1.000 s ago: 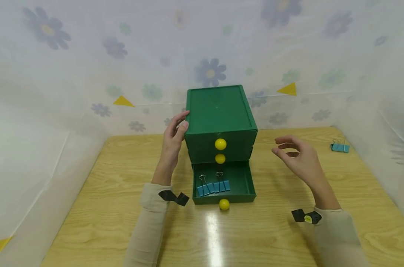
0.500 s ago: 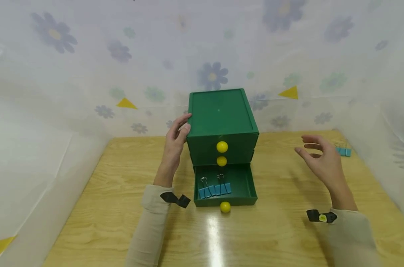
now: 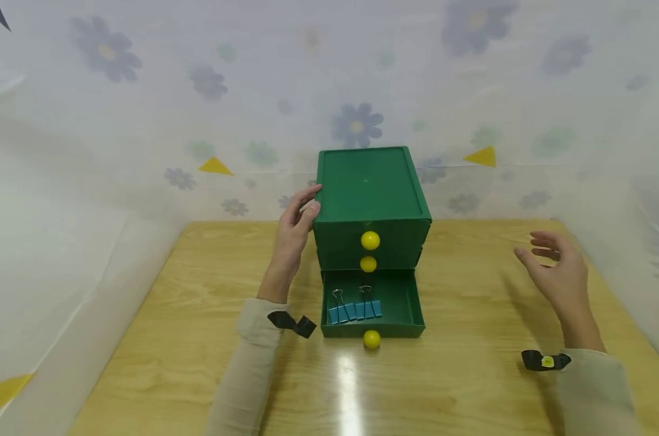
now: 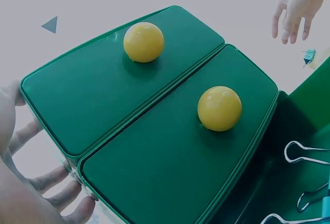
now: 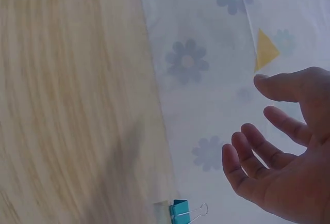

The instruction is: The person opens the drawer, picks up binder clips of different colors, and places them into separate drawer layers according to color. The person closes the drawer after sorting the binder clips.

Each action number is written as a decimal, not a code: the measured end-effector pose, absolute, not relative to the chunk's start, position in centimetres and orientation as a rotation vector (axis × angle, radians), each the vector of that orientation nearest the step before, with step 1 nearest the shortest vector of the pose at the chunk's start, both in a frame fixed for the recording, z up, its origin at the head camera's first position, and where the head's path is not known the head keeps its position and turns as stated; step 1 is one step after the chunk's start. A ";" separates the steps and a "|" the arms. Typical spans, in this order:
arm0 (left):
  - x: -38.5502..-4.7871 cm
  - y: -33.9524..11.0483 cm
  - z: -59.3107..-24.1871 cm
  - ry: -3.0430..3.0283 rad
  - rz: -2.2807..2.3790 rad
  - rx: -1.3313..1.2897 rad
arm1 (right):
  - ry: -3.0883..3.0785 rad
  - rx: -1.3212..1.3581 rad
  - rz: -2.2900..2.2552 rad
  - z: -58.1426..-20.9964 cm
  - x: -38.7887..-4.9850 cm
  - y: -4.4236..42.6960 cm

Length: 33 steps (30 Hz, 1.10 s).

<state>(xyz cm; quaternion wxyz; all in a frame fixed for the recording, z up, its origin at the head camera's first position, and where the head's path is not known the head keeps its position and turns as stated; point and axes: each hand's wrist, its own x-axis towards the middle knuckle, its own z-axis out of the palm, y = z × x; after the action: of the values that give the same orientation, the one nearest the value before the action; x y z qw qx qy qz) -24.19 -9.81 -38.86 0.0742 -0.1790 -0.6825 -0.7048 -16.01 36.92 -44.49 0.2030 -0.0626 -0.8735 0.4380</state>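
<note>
A green drawer cabinet [image 3: 367, 188] with yellow ball knobs stands on the table, its lowest drawer [image 3: 397, 309] pulled out. Two blue binder clips, a left one [image 3: 342, 313] and a right one [image 3: 368, 309], lie side by side in that drawer. My left hand [image 3: 292, 236] touches the cabinet's left side, fingers spread along it in the left wrist view. Over the table's right side is my right hand [image 3: 563, 281], fingers loosely bent around nothing. Another binder clip [image 5: 180, 212] lies near it in the right wrist view; in the head view the hand hides this clip.
The wooden table [image 3: 460, 375] backs onto a pale flowered sheet [image 3: 280, 72], which also encloses both sides. Yellow triangles, such as the right one [image 3: 483, 156], mark the sheet. Both upper drawers are pushed in.
My right hand has moved right, away from the cabinet, and now covers the far-right binder clip in the head view. The left hand keeps its place on the cabinet.
</note>
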 end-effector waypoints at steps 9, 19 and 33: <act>-24.2 -9.2 -39.0 -2.052 -2.106 -0.531 | -2.403 -0.284 1.175 -45.2 -16.4 40.9; -24.7 -8.6 -39.1 -2.036 -2.100 -0.553 | -2.437 -0.655 1.054 -45.6 -16.8 44.4; -24.5 -8.3 -38.9 -2.032 -2.102 -0.539 | -2.615 -0.666 1.053 -46.5 -17.7 46.9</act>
<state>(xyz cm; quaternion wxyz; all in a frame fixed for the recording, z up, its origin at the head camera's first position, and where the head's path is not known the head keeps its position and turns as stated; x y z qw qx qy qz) -24.46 -8.31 -38.88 0.0845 -0.1806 -0.6811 -0.7045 -17.70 46.94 -46.47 0.1224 -0.2282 -0.8959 0.3608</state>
